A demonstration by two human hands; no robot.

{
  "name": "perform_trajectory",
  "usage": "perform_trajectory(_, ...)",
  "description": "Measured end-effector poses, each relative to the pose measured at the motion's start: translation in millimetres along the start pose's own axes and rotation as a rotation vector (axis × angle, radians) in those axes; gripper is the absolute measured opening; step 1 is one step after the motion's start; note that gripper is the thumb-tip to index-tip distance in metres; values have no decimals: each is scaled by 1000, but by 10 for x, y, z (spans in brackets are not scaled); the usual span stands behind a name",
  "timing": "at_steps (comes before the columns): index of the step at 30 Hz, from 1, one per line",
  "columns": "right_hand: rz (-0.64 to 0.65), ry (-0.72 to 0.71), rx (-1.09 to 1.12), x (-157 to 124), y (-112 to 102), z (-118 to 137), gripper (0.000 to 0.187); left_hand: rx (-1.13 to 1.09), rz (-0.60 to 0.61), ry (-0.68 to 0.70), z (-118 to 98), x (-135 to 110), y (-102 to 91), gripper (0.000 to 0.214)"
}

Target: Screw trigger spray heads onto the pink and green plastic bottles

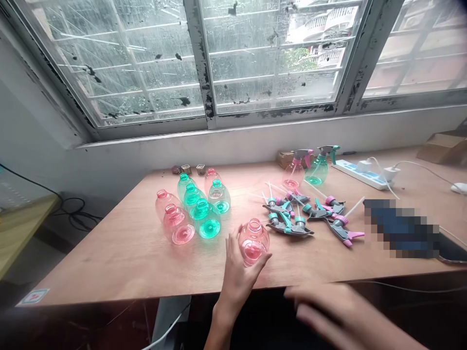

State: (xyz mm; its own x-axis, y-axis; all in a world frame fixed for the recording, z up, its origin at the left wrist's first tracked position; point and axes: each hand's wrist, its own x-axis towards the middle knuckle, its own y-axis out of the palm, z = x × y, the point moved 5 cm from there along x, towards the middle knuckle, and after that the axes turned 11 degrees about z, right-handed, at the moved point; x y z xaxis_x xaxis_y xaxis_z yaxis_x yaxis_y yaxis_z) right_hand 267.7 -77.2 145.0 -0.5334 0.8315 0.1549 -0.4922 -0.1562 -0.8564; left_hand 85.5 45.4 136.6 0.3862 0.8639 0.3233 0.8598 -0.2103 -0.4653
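My left hand is wrapped round a clear pink spray bottle without a top, upright near the table's front edge. My right hand is smeared by motion below that edge, and what its fingers do is unclear. Left of the held bottle stand several open bottles, among them a pink bottle and a green bottle. To its right lies a heap of grey trigger spray heads with pink or teal parts, such as a spray head with a pink trigger.
At the back stand a pink bottle and a green bottle with spray heads on. A white power strip with cables lies behind a blurred-out dark object. Small blocks sit by the wall under the window.
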Motion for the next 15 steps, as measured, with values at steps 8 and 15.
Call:
perform_trajectory(8,-694,689,-403,-250,-431,-1251,53,-177,200,-33,41,42,6,82)
perform_trajectory(15,-627,883,-266,-408,-446,-1531,71,-354,157,-86,33,-7,-53,76)
